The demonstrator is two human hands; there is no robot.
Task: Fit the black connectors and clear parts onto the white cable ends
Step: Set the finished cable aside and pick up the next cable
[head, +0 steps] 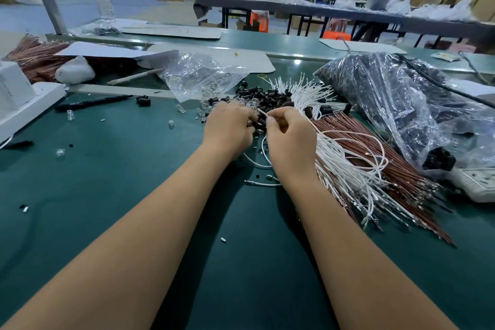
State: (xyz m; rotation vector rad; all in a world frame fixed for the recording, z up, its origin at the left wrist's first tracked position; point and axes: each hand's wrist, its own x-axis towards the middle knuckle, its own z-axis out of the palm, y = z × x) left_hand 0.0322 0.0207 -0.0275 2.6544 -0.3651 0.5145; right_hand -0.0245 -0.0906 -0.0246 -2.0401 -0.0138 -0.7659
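A person's two bare hands worked side by side over a green work mat (107, 195) strewn with small parts. The right hand (290, 139) had its fingers curled, thumb and forefinger pinching the end of a white cable (262, 112) that angled up and toward the left hand. The left hand (229, 128) lay palm down just beside it, fingers bent into the pile of black connectors (267, 98); whether those fingers gripped a part could not be told, since the back of the hand hid them.

The black connectors sat heaped directly beyond both hands, mixed with clear parts (206, 110) scattered just beyond and to the outer side of the left hand. A bundle of white cables (345, 166) fanned out beside the right hand on its outer side, lying across a bundle of copper-coloured wires (375, 142). A few loose white cables (263, 183) rested near the right wrist.

Beyond the left hand lay an opened clear plastic bag (198, 75), and farther out on that side a black pen (93, 102). Well out from the right hand, a large plastic bag of dark parts (396, 94) slumped on the mat.
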